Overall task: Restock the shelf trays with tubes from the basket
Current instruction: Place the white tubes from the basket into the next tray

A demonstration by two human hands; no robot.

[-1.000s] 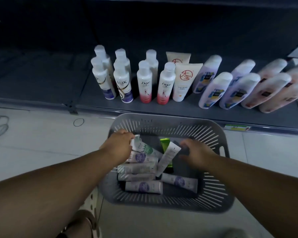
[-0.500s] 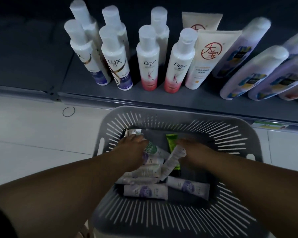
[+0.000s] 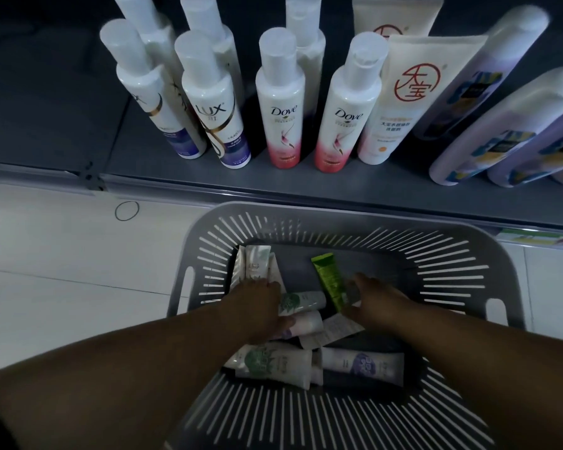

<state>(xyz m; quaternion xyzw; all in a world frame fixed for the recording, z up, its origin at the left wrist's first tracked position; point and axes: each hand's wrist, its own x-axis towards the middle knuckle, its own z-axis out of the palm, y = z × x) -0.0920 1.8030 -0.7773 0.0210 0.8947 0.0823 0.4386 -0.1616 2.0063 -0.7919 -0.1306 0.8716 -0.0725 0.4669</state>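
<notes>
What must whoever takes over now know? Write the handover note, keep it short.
The left grip is down in the basket, resting on the white tubes; whether it holds one is unclear.
The right grip is in the basket too, beside the green tube, not clearly round it.
Done: nothing visible; no small tube is out of the basket yet.
Left: lift tubes out and place them on the shelf, where bottles stand. No trays in view.

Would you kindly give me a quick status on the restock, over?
Left hand on white tubes in basket, grip unclear. Right hand open beside green tube. No obstruction seen.
</notes>
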